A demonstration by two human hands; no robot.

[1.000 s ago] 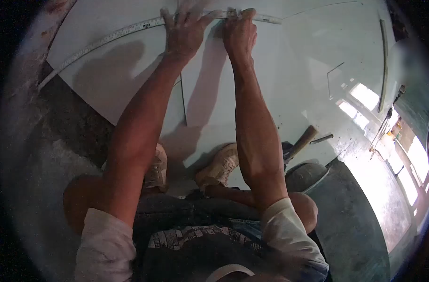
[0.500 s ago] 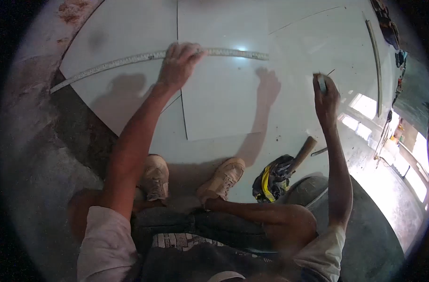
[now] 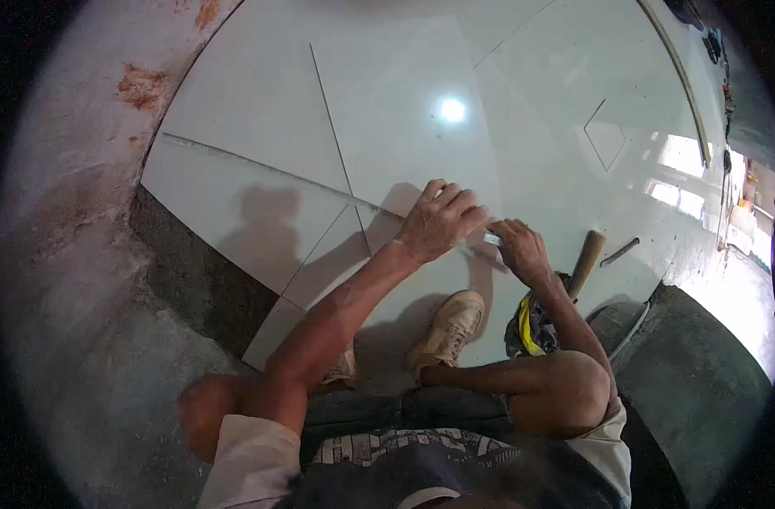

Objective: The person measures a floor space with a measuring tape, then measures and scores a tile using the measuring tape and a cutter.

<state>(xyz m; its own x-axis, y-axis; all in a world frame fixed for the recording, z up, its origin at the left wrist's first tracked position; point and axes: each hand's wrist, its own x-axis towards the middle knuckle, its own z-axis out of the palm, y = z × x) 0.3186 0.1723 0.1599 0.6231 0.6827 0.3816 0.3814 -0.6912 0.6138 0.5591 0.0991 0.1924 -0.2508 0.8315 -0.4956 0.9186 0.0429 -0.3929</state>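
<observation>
A long, thin ruler [image 3: 260, 164] crosses the glossy white floor tiles [image 3: 404, 93] at a slant, its far end near the left edge of the tiling. It shows as a narrow grey strip. My left hand [image 3: 442, 222] is closed around its near part, fingers bent over it. Just right of that, my right hand [image 3: 523, 252] pinches a small pale object [image 3: 493, 239] whose kind I cannot make out. The two hands are close together, above the tiles in front of my shoes [image 3: 451, 327]. A blurred pale strip shows below them.
A wooden handle [image 3: 587, 263] sticks out beside a black and yellow bundle [image 3: 531, 329] by my right knee. A short dark rod [image 3: 620, 252] lies nearby. A long strip [image 3: 680, 76] rests at right. Bare rough ground [image 3: 196, 263] borders the tiles at left.
My left hand has moved right and nearer to me, and the ruler has swung to a steeper slant. My right hand has come down and left, beside the left hand.
</observation>
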